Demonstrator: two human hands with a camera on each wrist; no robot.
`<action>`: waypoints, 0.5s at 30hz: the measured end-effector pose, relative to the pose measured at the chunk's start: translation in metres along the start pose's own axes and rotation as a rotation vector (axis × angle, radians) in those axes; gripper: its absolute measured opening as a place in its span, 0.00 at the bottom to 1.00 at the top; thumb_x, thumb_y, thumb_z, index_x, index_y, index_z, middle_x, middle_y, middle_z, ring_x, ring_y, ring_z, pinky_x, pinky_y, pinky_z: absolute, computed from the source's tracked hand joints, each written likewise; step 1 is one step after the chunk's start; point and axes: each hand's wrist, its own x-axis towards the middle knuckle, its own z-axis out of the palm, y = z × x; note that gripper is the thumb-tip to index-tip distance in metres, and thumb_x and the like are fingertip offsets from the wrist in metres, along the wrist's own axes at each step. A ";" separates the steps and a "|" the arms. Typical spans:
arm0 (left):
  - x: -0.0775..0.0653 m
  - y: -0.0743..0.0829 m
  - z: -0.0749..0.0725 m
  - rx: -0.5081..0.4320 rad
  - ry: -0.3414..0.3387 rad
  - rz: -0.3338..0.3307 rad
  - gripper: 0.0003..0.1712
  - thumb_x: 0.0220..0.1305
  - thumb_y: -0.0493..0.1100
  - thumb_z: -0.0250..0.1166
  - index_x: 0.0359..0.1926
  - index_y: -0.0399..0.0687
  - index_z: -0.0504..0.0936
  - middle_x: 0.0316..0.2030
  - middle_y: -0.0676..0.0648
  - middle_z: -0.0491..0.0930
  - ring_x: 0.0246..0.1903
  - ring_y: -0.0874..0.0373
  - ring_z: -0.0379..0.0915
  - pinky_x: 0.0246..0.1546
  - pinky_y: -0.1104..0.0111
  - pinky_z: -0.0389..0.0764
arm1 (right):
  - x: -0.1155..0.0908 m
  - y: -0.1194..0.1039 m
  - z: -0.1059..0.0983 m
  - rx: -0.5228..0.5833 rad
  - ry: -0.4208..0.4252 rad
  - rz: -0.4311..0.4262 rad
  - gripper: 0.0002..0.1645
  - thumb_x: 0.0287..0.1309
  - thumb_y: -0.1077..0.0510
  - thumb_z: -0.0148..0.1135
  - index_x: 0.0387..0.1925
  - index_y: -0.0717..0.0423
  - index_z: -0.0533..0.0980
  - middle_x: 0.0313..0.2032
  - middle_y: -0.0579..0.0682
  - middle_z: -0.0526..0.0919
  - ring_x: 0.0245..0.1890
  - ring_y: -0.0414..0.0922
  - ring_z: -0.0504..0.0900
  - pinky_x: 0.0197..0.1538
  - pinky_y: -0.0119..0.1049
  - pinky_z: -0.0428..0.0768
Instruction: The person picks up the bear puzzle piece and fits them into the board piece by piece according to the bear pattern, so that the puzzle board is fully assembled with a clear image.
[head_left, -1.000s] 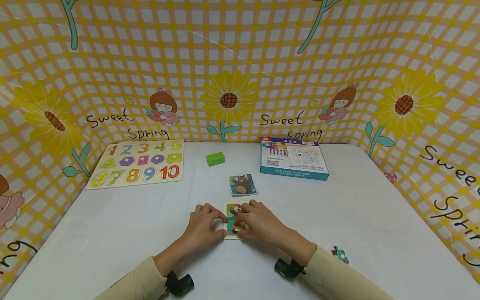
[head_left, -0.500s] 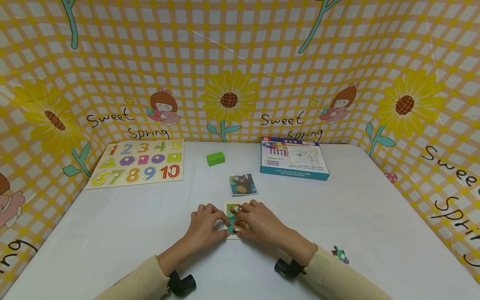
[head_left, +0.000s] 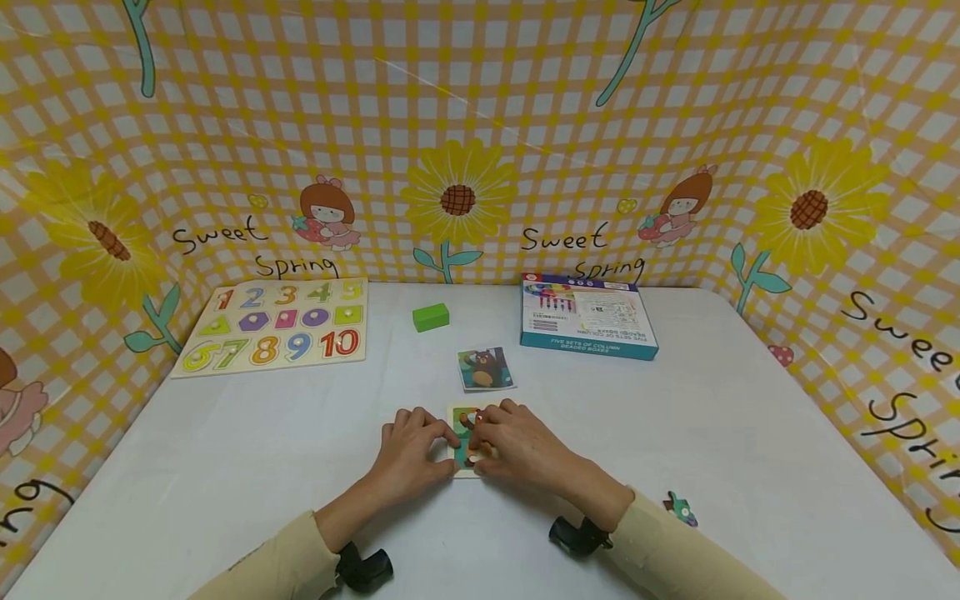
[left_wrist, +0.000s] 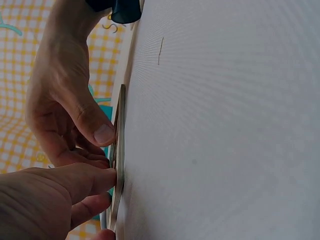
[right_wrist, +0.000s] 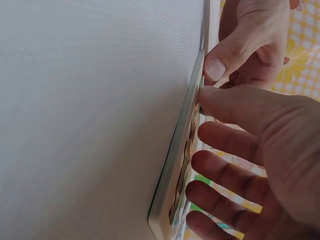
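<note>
A small bear picture puzzle [head_left: 467, 421] with a pale wooden board lies flat on the white table. My left hand [head_left: 411, 450] grips the board's left side, thumb near the lower corner and index finger higher up. My right hand [head_left: 522, 446] bends over the right half, its thumb and fingers around a brown-and-orange puzzle piece [head_left: 480, 454] in the board. That hand hides much of the picture. In the right wrist view the board's edge [right_wrist: 175, 150] shows side-on, with the right thumb [right_wrist: 210, 100] against the pieces. A loose green puzzle piece [head_left: 681, 508] lies by the right sleeve.
Just beyond the puzzle lies a bear picture card [head_left: 487, 369]. Farther back are a green block [head_left: 431, 317], a number-and-shape board [head_left: 277, 325] on the left, and a boxed bead set [head_left: 588, 317] on the right. Checked cloth [head_left: 457, 100] rises behind the table.
My left hand has shifted slightly right along the puzzle's left side. The right hand stays nearly still over the pieces; the loose piece and card have not moved.
</note>
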 end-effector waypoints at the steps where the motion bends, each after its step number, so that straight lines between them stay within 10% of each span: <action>1: 0.000 0.000 0.000 -0.002 -0.002 -0.002 0.09 0.46 0.46 0.71 0.32 0.57 0.81 0.38 0.50 0.71 0.42 0.55 0.59 0.42 0.57 0.58 | 0.000 0.000 -0.001 0.009 -0.002 0.013 0.13 0.44 0.48 0.72 0.33 0.46 0.82 0.35 0.42 0.78 0.37 0.40 0.67 0.41 0.33 0.67; 15: -0.001 0.000 0.001 -0.025 -0.003 -0.008 0.10 0.46 0.45 0.71 0.33 0.55 0.82 0.39 0.49 0.72 0.43 0.53 0.59 0.44 0.55 0.58 | -0.035 0.021 -0.026 0.081 -0.007 0.262 0.14 0.45 0.50 0.71 0.37 0.47 0.83 0.37 0.43 0.79 0.40 0.40 0.68 0.45 0.38 0.70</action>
